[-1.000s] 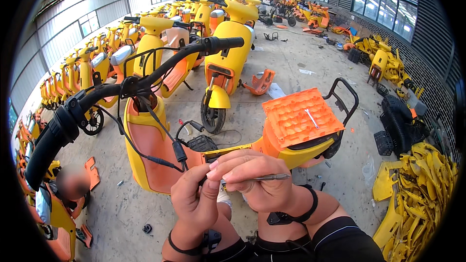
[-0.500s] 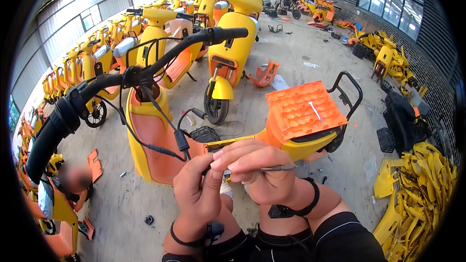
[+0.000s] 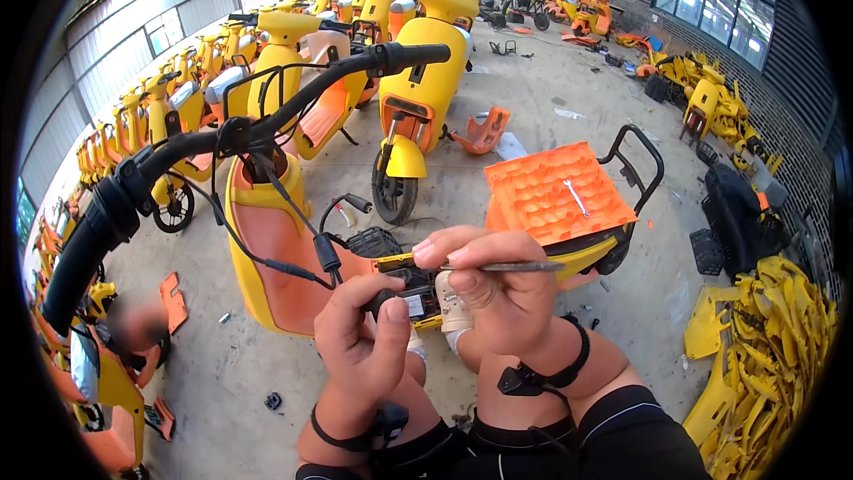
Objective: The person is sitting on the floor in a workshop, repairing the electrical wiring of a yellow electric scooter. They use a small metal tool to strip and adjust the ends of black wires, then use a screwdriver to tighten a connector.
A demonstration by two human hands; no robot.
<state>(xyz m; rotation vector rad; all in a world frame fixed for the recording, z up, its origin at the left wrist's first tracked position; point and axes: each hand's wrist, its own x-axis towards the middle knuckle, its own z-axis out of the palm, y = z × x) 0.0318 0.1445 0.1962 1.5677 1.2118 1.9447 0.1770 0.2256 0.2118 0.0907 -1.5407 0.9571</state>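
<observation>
Grey concrete floor spreads around us through a long hall crowded with scooters. Our left hand is curled, thumb and forefinger closed on a small black piece that mostly hides between them. Our right hand pinches a slim metal rod between thumb and fingers; it lies nearly level, its pointed end to the right. The hands are apart from each other.

Behind them, an open compartment with a yellow rim shows dark parts in the nearest scooter, and we have a beige shoe just beside it. Loose cable leads hang from its black handlebar toward the compartment. Over its seat end sits an orange moulded tray bearing an open-ended wrench, with a black rear rack beyond.

Farther off, a yellow scooter faces us, a heap of yellow panels fills the right, and another person is low at the left.
</observation>
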